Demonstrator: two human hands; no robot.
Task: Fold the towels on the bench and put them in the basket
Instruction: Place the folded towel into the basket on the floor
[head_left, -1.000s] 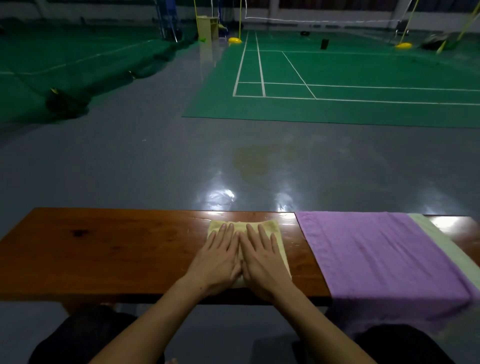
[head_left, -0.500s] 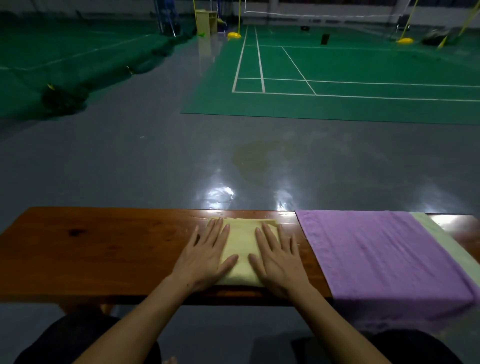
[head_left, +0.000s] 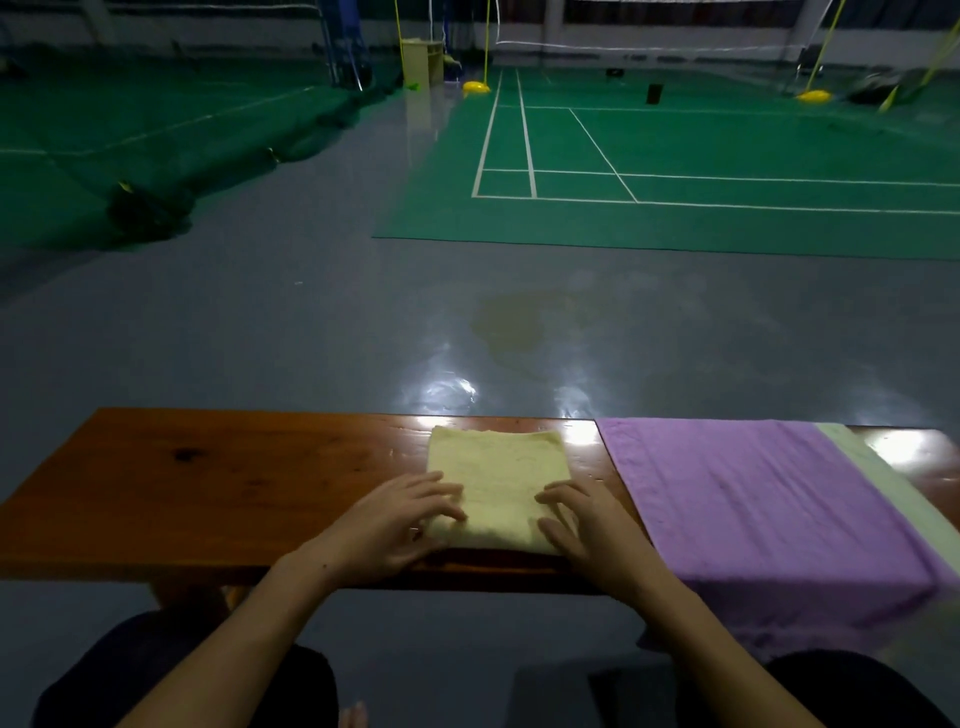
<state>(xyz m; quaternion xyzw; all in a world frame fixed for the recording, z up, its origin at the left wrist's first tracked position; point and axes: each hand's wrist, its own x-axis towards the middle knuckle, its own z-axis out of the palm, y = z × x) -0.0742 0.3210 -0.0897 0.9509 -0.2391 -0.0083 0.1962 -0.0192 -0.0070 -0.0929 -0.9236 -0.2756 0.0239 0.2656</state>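
**Hands slide to the near corners of the folded yellow towel**

Half a second ago both hands lay flat on the yellow towel (head_left: 496, 486), fingers straight and pointing away, one on each half. Now they sit at the two near corners. The left hand (head_left: 397, 527) is at the near left corner with its fingers curled onto the top of the cloth and the thumb low at the near edge. The right hand (head_left: 584, 530) is at the near right corner, fingers bent and resting on the cloth, thumb toward the near edge. Whether either hand actually pinches the corner or only rests on it cannot be told. More of the towel's top shows than before; the towel itself lies in the same spot, and the camera looks a little higher across the hall.

No basket is in view.

Three towels show. The yellow one is folded into a small rectangle in the middle of the table (head_left: 208, 493), its far edge at the table's far edge. The purple towel (head_left: 753, 514) lies spread flat just to the right, apart from the yellow one, and hangs over the near edge. A pale green towel (head_left: 872, 473) lies under the purple one, showing as a strip along its right side.

Two hands, one table.
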